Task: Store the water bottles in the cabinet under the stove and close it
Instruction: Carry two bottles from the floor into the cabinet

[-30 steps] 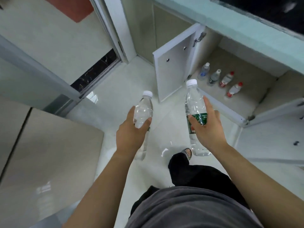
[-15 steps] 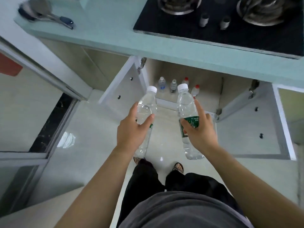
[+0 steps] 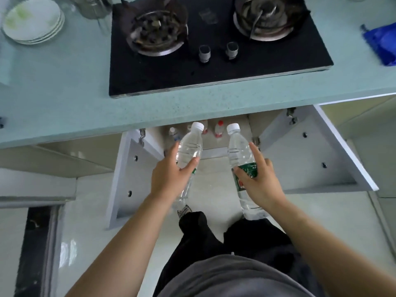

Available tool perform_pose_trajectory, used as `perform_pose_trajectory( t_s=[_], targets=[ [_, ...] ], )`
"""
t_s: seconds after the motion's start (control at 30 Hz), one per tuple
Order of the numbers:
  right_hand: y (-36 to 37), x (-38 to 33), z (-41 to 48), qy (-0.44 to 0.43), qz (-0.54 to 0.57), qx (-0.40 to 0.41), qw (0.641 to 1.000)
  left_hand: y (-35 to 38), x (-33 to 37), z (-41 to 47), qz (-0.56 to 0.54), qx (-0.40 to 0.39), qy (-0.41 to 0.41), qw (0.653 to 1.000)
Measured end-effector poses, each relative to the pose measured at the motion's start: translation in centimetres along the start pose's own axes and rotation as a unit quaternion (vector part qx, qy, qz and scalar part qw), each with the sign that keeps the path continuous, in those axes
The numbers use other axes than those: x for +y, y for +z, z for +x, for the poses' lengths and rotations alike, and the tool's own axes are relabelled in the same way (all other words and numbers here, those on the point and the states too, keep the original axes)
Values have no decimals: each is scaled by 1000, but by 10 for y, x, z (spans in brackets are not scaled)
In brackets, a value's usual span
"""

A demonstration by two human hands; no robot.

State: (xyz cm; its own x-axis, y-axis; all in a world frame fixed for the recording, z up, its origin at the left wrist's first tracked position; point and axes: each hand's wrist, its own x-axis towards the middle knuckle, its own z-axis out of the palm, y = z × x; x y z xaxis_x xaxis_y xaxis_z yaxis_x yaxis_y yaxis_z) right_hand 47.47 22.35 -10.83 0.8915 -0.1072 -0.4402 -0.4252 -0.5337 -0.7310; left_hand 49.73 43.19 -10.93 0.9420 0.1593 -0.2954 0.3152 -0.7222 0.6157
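Both hands loaded, held out over the floor in front of the stove (image 3: 214, 67). Our left hand (image 3: 169, 179) is wrapped round the middle of a clear water bottle (image 3: 189, 146), thumb across its front, white cap tilted up and to the right. Our right hand (image 3: 259, 181) is clamped on the green-labelled water bottle (image 3: 241, 151), fingers over the label, cap tilted slightly left. The two bottles are apart, their caps near the front edge of the countertop (image 3: 64, 93). Below that edge the cabinet (image 3: 214, 152) stands open, left door (image 3: 128, 174) and right door (image 3: 310, 159) swung wide. Small bottles (image 3: 219, 130) stand on its floor toward the back, some red-capped. Stack of plates (image 3: 32, 20) at the countertop's far left corner; a blue item (image 3: 383, 43) at its right edge.
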Motion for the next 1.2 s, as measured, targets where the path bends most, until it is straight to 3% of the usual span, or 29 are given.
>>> perform_pose_trajectory(
  t_s=[0.3,0.5,0.67,0.8,0.97,1.2],
  targets=[
    [-8,24,56,-11,-72,-53,996,40,15,32,28,-42,-28,998],
    [4,76,136,-28,-68,-70,995,119,3,107,49,-62,-42,996],
    [44,148,219,-25,-67,-61,996,198,-47,183,76,-85,-37,993],
    [78,212,299,-49,-59,-12,997,261,-93,243,65,-69,-15,995],
    [138,295,388,-92,2,86,992,353,-159,314,38,-70,75,994],
    [245,397,508,-124,71,155,977,466,-250,413,-28,-37,171,984]
  ],
)
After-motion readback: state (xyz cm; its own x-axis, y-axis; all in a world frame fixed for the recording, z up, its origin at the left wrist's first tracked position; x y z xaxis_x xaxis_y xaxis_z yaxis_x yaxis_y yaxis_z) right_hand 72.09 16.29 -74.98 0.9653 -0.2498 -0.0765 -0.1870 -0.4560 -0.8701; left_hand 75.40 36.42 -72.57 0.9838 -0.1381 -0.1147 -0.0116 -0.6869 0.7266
